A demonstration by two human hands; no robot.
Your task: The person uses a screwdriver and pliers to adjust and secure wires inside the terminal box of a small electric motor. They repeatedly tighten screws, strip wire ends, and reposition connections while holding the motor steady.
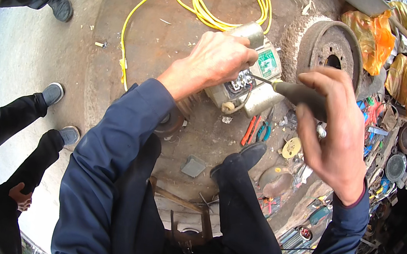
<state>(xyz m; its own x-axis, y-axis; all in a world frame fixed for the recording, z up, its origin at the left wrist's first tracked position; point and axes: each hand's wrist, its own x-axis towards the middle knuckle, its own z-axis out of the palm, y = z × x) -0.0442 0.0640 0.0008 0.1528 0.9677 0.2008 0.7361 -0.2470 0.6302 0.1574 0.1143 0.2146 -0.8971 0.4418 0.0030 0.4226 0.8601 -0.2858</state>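
A grey electric motor point(260, 99) with a green label lies on the ground in front of me, its terminal block point(241, 83) exposed with metal screws and short wires. My left hand point(217, 60) is closed at the motor's top edge, just above the terminals. Its fingertips are pinched together, and what they hold is hidden. In my right hand point(337, 127) is a dark-handled screwdriver point(298, 98), gripped between thumb and fingers, the hand a little blurred. The shaft points left, with its tip at the terminal block.
Coiled yellow cable point(200, 2) lies beyond the motor. A rusty wheel rim point(331, 49) stands to its right. Red-handled pliers point(251, 131) and teal-handled pliers point(264, 132) lie nearer. Mixed scrap and orange bags point(369, 38) crowd the right. Other people's legs point(34, 108) are at left.
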